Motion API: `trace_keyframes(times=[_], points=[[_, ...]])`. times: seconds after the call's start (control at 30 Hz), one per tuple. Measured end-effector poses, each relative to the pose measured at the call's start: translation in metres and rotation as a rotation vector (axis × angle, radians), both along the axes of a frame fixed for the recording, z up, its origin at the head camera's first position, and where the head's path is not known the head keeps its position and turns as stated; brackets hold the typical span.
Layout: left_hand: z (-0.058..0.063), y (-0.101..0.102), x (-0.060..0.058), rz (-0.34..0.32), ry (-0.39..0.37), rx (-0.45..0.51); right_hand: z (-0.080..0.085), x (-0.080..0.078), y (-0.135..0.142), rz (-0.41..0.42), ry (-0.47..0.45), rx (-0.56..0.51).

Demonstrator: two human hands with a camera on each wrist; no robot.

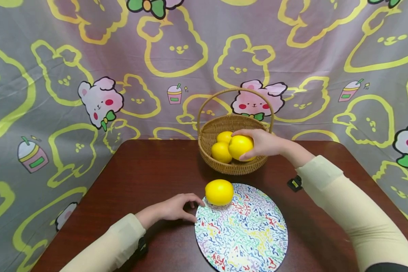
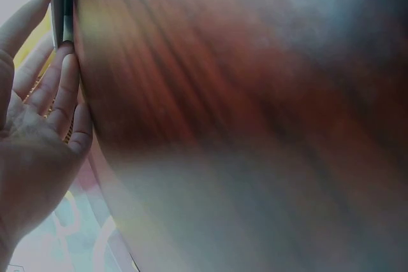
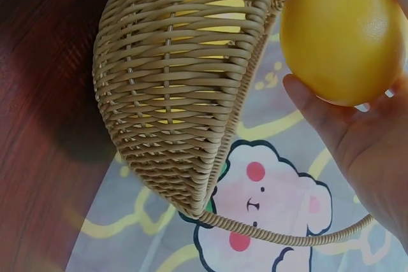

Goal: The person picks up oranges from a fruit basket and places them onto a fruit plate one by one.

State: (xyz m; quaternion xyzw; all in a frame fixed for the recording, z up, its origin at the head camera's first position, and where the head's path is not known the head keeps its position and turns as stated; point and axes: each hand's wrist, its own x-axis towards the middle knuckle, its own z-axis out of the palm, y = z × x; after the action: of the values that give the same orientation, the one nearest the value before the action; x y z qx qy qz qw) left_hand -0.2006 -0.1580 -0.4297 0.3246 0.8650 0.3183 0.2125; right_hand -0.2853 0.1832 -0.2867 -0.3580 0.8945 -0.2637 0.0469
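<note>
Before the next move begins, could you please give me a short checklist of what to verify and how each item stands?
1. Held lemon gripped: ok, between the thumb and fingers of the right hand.
2. Held lemon lifted above the rim of the basket: ok, by the right wrist view.
3. Bare space on the round board: ok, most of it.
4. Resting lemon well inside the board's edge: not ok, it sits near the far left edge.
5. Left hand pressing firmly on the board: cannot tell; its fingertips are at the left edge.
6. Full count of lemons in the basket: cannot tell, partly hidden.
</note>
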Motion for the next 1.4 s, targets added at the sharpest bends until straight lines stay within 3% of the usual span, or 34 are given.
trace_keyframes(times=[0.77,1.4], points=[[0.002,-0.001,0.002,0.0,-0.011,0.01,0.001,0.023,0.003,0.08,-0.021,-0.025],[0.002,0.0,0.0,-0.004,-0.009,-0.002,-0.009,0.046,0.013,0.064,-0.089,-0.038]])
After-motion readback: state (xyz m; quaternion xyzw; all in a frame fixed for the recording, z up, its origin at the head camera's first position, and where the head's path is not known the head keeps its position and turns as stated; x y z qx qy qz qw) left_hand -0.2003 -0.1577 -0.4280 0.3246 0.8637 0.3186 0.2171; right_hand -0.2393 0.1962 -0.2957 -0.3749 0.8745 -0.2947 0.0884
